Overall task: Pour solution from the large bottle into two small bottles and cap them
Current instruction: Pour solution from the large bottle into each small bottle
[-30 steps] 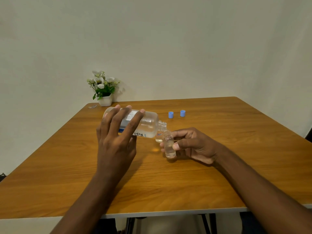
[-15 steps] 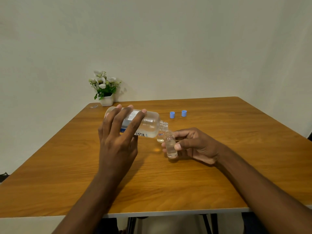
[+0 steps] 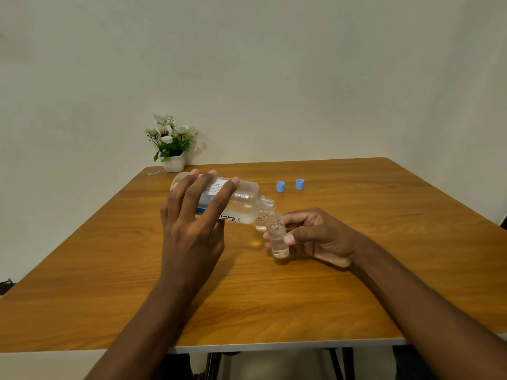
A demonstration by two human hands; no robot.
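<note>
My left hand (image 3: 192, 223) grips the large clear bottle (image 3: 241, 204), tipped on its side with its open neck pointing right and down. The neck sits just over the mouth of a small clear bottle (image 3: 277, 238), which my right hand (image 3: 315, 237) holds between thumb and fingers, its base near the table. That small bottle holds clear liquid. A second small bottle (image 3: 261, 222) with a red-edged label stands on the table right behind it, partly hidden by the large bottle. Two blue caps (image 3: 280, 186) (image 3: 300, 184) lie apart further back.
The wooden table (image 3: 384, 283) reaches to a plain wall. A white pot of artificial flowers (image 3: 172, 152) stands at the back left corner, with a small clear scrap (image 3: 153, 173) beside it. Table legs show under the near edge.
The hands and bottles have hardly shifted; the large bottle stays tipped over the small bottle. The view has drifted slightly.
</note>
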